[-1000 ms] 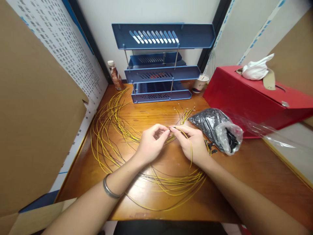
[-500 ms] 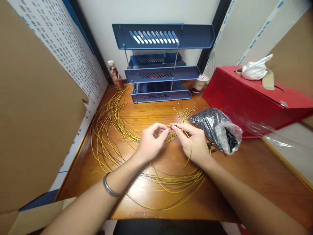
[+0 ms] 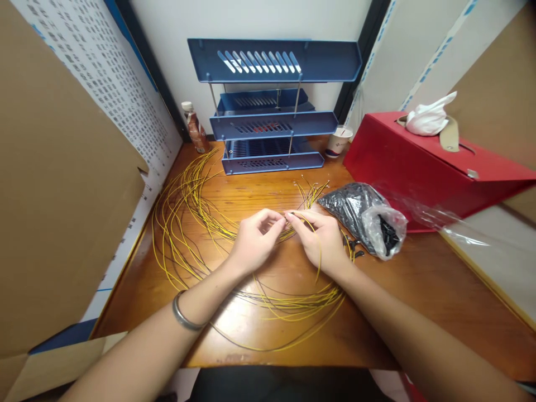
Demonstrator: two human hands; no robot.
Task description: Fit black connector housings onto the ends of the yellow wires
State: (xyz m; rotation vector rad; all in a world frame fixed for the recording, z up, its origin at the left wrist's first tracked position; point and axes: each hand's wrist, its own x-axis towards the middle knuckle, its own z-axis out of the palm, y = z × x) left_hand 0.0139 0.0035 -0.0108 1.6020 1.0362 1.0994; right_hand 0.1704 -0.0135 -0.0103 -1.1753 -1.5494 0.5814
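Both hands meet above the middle of the wooden table, fingertips nearly touching. My left hand (image 3: pixel 257 237) is closed in a pinch on a thin wire end. Beside it my right hand (image 3: pixel 320 237) pinches a yellow wire (image 3: pixel 320 262), which curves over the fingers and hangs down past the palm. A tiny dark piece shows between the fingertips, too small to make out. Long yellow and dark wires (image 3: pixel 196 206) lie in a wide loop to the left and below the hands. Their terminal-tipped ends (image 3: pixel 312 192) fan out behind my right hand.
An open plastic bag of black parts (image 3: pixel 355 209) lies right of my right hand, with several loose black pieces (image 3: pixel 355 244) beside it. Behind stand a blue rack (image 3: pixel 274 125), a bottle (image 3: pixel 196 129), a paper cup (image 3: pixel 338 142) and a red box (image 3: pixel 402 167).
The view has shifted slightly. The fingertips of both hands have drawn a little closer together, and the hanging yellow wire has straightened somewhat.
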